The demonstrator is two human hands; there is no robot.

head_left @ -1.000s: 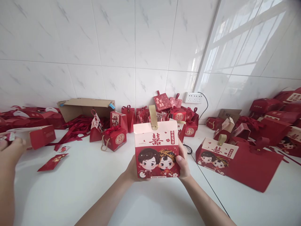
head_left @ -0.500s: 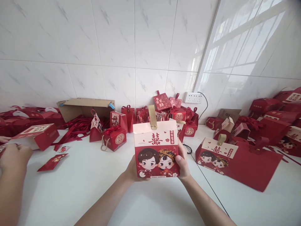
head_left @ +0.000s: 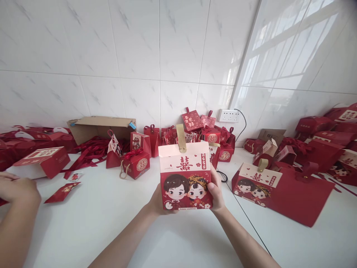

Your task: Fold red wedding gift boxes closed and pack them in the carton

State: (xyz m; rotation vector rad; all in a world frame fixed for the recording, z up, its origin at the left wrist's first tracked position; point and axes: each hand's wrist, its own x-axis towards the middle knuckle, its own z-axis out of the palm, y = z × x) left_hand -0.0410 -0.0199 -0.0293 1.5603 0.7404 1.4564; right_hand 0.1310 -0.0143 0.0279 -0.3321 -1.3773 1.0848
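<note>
A red and cream gift box with two cartoon figures stands upright between my hands, its gold strap looped at the top. My left hand holds the box's left side, its fingers mostly hidden behind it. On the right side, my right hand grips the box with the thumb on the front edge. To the right lie a matching box and a plain red box with a red strap.
Another person's hand is at the left. Red boxes, a cardboard box with red ribbons, a red packet and a power strip line the back. More red boxes are piled right.
The other person's hand at the left has shifted slightly right and turned. The box in my hands has tipped very slightly; my grip looks the same.
</note>
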